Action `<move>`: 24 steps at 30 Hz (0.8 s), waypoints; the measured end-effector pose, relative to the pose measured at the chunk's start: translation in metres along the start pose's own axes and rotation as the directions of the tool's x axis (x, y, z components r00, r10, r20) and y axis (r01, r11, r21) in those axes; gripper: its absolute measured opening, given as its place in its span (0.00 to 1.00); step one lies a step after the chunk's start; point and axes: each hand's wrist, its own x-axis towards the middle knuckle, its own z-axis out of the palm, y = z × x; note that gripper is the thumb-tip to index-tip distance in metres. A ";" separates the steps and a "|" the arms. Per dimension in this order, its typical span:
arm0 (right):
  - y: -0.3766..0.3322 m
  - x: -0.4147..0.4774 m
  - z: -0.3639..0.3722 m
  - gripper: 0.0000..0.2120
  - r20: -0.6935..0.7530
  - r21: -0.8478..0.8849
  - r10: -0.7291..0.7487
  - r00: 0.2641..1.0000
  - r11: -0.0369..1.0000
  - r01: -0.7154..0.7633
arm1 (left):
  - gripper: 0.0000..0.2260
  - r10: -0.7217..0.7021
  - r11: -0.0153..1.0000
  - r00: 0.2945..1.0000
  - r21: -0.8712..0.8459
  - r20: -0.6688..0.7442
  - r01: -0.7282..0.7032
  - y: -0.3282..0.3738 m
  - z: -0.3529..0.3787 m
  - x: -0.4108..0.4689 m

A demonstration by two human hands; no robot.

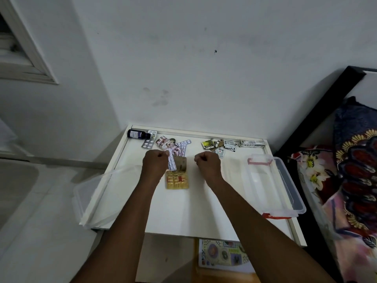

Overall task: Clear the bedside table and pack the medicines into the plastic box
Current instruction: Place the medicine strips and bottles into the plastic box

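Note:
My left hand (155,162) is closed on a silver blister strip (171,164) that hangs from its fingers above the white bedside table (183,211). My right hand (208,162) is a fist with nothing visible in it. Between them lie a brown packet (182,163) and a gold blister pack (177,180). A dark syrup bottle (137,134), more blister strips (184,147), a red-printed strip (166,144), torn sachets (219,145) and a small carton (252,143) lie along the back edge. The clear plastic box (285,180) with red latches stands at the table's right edge.
The box's clear lid (95,193) leans off the table's left edge. A bed with a patterned cover (350,176) and a black headboard stands to the right. The wall runs right behind the table. A patterned tray (222,253) sits below the front edge.

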 end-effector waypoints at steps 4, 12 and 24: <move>-0.008 0.035 0.021 0.21 0.288 -0.442 -0.230 0.929 0.829 0.343 | 0.22 0.091 0.986 0.996 0.139 -0.009 -0.089 0.002 0.001 -0.002; -0.002 0.049 0.019 0.12 0.218 -0.362 -0.231 0.948 0.883 0.298 | 0.20 0.131 0.967 0.990 0.216 0.047 -0.138 0.002 -0.006 0.001; -0.025 0.001 -0.040 0.11 0.317 0.374 -0.084 0.945 0.926 -0.043 | 0.07 0.007 0.997 0.978 -0.080 0.210 0.010 0.013 -0.004 -0.009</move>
